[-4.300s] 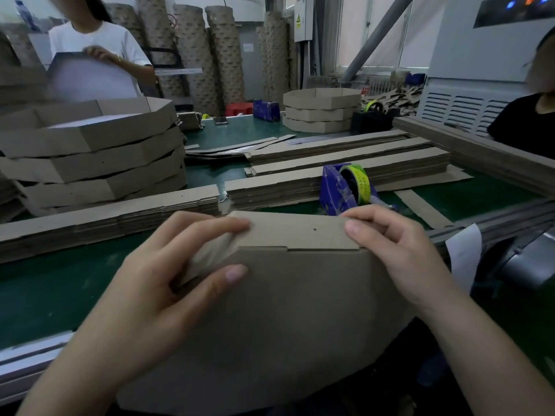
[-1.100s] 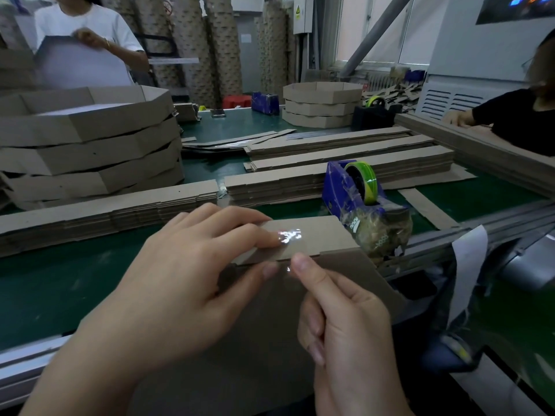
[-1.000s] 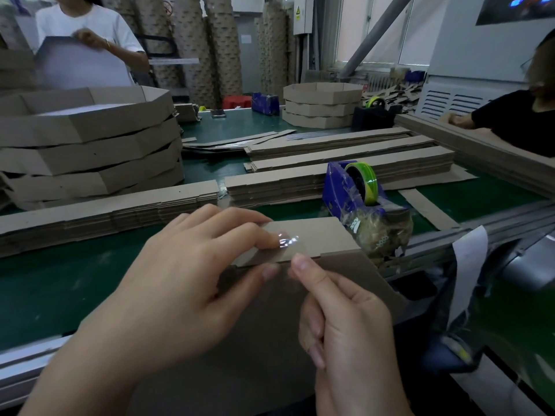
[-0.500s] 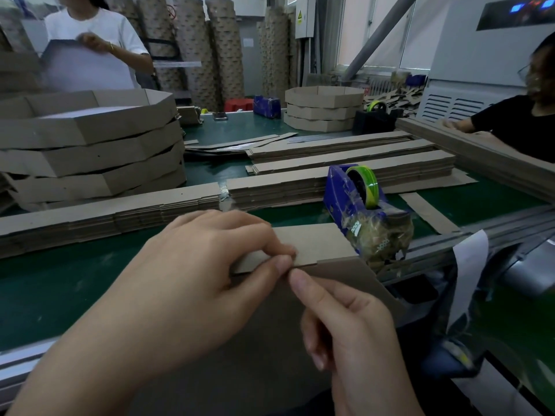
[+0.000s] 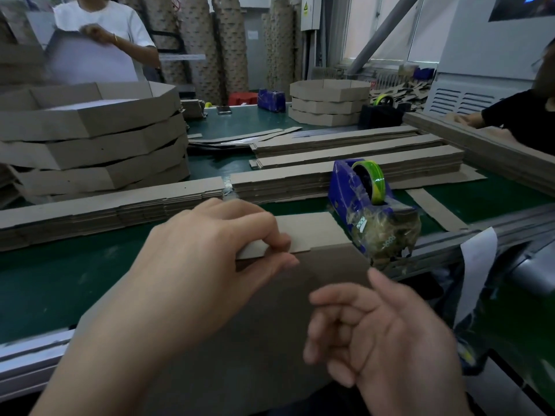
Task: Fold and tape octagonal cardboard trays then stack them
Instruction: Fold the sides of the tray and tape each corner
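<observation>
A brown cardboard tray (image 5: 312, 232) stands on edge against the table's near rim, its folded wall flap pointing away from me. My left hand (image 5: 207, 250) pinches the flap's left corner between thumb and fingers. Lower right, my right hand (image 5: 381, 334) hovers blurred in front of the tray's underside, fingers loosely curled, holding nothing. A blue tape dispenser (image 5: 360, 190) with a green-yellow roll sits just right of the flap. A stack of folded octagonal trays (image 5: 90, 139) rises at the left.
Piles of flat cardboard strips (image 5: 345, 169) lie across the green table (image 5: 60, 271). A smaller tray stack (image 5: 327, 100) stands at the far side. A person in white (image 5: 102, 40) stands far left; another in black (image 5: 516, 121) is at the right.
My right hand has let go of the taped seam and dropped back toward me. My left hand keeps its pinch on the flap corner.
</observation>
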The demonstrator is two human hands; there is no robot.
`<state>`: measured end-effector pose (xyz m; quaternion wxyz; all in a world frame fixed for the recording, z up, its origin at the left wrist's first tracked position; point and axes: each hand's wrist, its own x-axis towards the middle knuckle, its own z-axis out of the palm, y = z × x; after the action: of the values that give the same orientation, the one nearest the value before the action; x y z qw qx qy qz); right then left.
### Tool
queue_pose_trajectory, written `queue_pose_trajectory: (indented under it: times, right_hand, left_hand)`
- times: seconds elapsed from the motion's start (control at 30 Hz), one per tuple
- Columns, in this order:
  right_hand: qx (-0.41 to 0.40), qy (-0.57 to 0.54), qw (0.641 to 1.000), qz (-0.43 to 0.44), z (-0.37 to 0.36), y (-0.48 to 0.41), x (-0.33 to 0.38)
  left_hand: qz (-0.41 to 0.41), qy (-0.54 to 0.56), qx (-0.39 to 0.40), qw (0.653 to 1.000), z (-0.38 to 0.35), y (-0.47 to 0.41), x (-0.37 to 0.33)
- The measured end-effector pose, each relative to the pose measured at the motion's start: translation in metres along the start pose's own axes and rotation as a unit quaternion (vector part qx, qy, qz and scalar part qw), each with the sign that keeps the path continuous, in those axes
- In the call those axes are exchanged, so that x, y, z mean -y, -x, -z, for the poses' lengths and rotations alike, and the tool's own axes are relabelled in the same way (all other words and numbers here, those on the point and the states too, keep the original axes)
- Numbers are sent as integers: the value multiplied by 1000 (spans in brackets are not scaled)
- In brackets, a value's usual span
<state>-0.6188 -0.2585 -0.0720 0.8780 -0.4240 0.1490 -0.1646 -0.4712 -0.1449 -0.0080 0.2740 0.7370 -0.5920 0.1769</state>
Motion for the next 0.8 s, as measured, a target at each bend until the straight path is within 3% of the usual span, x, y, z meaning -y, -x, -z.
queue_pose_trajectory:
  times: [0.3, 0.4, 0.57, 0.67, 0.73, 0.8]
  right_hand:
    - [7, -57, 993, 100, -1, 3, 46]
    - [32, 5, 986, 163, -1, -3, 61]
    - [53, 168, 943, 282, 0, -44, 114]
    - [-2, 367, 888, 276, 0, -96, 144]
    - [-35, 512, 824, 240, 0, -142, 155]
    - [-38, 651, 735, 184, 1, -187, 156]
  left_hand:
    - [-1, -99, 87, 991, -1, -1, 10]
    - [6, -80, 106, 991, 6, 0, 8]
    - [26, -56, 98, 993, 11, -2, 3]
    - [20, -41, 107, 993, 8, -2, 5]
    - [8, -50, 102, 993, 7, -2, 7]
    - [-8, -54, 121, 991, 6, -2, 9]
